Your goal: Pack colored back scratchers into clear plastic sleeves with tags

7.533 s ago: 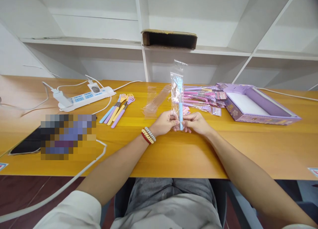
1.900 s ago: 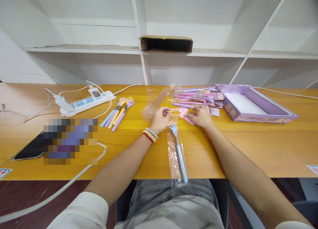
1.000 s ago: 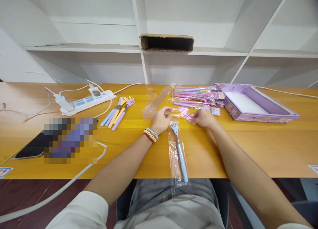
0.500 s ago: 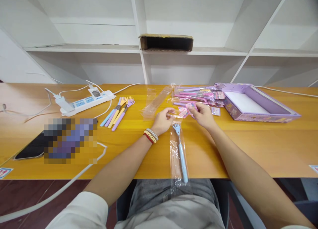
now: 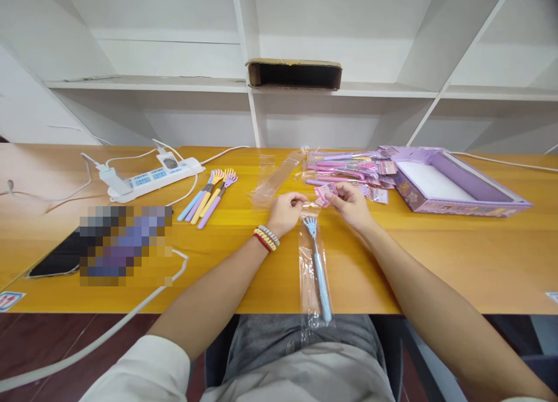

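My left hand [image 5: 286, 214] is closed, with its fingertips pinching the top end of a clear plastic bag [image 5: 306, 274]. Inside that bag lies a light blue back scratcher [image 5: 321, 280], its claw end up near my hands and its handle reaching past the table's front edge. Between the thumb and fingers of my right hand [image 5: 352, 205] is a pink printed card [image 5: 325, 194], close above the bag's mouth. The exact grip of my left fingertips is partly hidden.
Several unwrapped back scratchers [image 5: 211, 198] lie at left, beside a power strip [image 5: 157, 178] with cables. An empty clear bag [image 5: 276, 180], bagged pink and purple back scratchers [image 5: 344, 167] and a purple box [image 5: 462, 204] sit toward the back. A dark phone [image 5: 56, 254] lies far left.
My right hand has shifted slightly left and turned, bringing the pink card nearer the bag's mouth. The fingers of my left hand have curled in more. The blue back scratcher stays in place.
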### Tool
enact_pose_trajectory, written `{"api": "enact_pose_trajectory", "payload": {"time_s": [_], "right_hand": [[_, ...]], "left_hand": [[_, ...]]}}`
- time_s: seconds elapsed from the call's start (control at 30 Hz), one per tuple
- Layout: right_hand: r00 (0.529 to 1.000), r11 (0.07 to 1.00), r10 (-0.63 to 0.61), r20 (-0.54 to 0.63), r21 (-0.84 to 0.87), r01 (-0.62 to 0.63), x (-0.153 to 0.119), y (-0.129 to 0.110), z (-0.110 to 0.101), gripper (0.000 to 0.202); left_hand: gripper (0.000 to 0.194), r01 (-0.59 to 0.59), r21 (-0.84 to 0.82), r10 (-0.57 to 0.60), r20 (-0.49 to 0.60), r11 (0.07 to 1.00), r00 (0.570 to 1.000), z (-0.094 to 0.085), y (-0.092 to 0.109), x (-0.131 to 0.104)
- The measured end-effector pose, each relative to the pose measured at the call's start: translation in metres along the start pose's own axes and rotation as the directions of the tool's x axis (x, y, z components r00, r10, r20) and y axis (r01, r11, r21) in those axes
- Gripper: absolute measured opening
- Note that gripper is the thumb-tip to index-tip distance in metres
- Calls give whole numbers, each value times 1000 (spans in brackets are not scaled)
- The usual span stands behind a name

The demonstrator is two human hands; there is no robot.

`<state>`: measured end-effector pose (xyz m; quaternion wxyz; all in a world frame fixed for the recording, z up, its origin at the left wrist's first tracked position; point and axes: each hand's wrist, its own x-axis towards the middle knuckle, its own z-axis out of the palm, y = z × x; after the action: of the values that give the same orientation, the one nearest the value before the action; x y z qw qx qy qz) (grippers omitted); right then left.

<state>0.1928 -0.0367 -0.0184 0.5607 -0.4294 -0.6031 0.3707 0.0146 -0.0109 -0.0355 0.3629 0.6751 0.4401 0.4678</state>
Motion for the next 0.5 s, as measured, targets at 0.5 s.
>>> {"api": "enact_pose_trajectory", "payload": {"time_s": [0.5], "right_hand": [[985,980,153,-78,143,-141,2,4,1,28]], "left_hand": [[18,90,-169,-88,18,981,996,4,0,0]]}}
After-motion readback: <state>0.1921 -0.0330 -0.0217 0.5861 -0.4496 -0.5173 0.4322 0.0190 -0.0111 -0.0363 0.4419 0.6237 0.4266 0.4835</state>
